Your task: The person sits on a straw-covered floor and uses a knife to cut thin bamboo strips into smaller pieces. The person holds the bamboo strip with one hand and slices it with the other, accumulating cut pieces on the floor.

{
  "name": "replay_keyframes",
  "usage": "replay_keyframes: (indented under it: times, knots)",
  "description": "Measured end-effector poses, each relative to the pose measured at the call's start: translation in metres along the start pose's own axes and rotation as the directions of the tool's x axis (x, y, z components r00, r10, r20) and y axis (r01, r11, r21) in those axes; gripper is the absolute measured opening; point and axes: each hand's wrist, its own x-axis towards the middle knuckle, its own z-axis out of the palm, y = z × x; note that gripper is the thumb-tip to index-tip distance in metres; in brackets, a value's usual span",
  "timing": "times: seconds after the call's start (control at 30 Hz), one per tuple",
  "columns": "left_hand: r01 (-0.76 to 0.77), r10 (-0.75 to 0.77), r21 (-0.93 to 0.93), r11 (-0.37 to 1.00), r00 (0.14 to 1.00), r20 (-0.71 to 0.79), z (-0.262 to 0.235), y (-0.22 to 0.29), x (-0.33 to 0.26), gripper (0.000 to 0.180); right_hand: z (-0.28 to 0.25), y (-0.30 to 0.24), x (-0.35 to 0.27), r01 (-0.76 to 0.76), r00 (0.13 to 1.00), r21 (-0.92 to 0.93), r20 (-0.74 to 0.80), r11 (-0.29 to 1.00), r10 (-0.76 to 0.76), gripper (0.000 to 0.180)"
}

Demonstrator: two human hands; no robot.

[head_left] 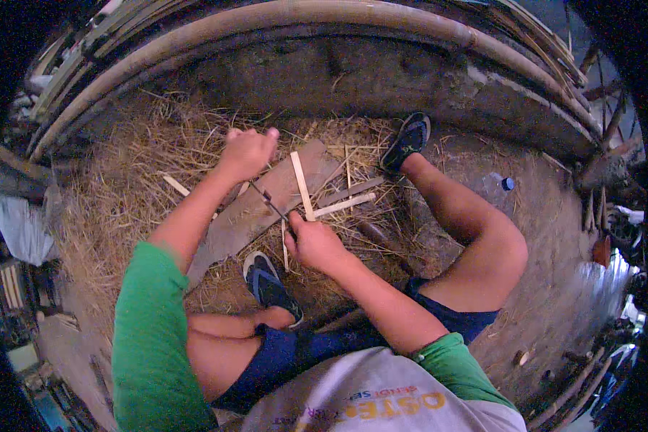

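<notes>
My right hand (313,245) grips a knife (275,207) by its handle. Its thin dark blade slants up and left over a weathered wooden board (241,219) on the ground. Farther off and to the left, my left hand (250,153) is closed with the thumb sticking out. Whatever lies inside those fingers, if anything, is hidden. Just beyond my right hand, one pale split strip (302,186) crosses the board. Another pale strip (345,206) lies to the right, their near ends close together.
Shavings and thin slivers (144,151) cover the ground around the board. My sandalled feet (270,286) flank the work spot. A low wall (266,75) with a long bamboo pole (309,13) along it closes off the far side. A clear plastic bottle (495,183) lies at right.
</notes>
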Motion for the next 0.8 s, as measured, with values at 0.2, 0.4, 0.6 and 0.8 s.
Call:
replay_keyframes:
  times: [0.2,0.4,0.6,0.8]
  knots:
    - [0.055,-0.073,-0.11,0.992,0.983,-0.17,-0.005,0.01,-0.026,0.052,0.015,0.01,0.004,0.017,0.999,-0.06,0.039,0.998,-0.014,0.033]
    - [0.53,-0.447,-0.231,0.816,0.832,0.328,-0.043,0.022,-0.066,0.074,0.023,0.016,0.01,0.075,0.997,-0.115,-0.008,0.991,-0.076,0.041]
    - [0.822,-0.253,-0.559,0.112,0.567,0.784,-0.043,0.046,-0.1,0.065,0.02,0.012,0.011,0.018,1.0,-0.038,-0.001,0.999,-0.018,0.039]
    - [0.756,-0.231,-0.637,-0.148,0.6,0.766,-0.028,0.048,-0.108,0.051,0.021,0.014,0.008,-0.006,1.0,0.024,-0.01,1.0,0.006,0.036]
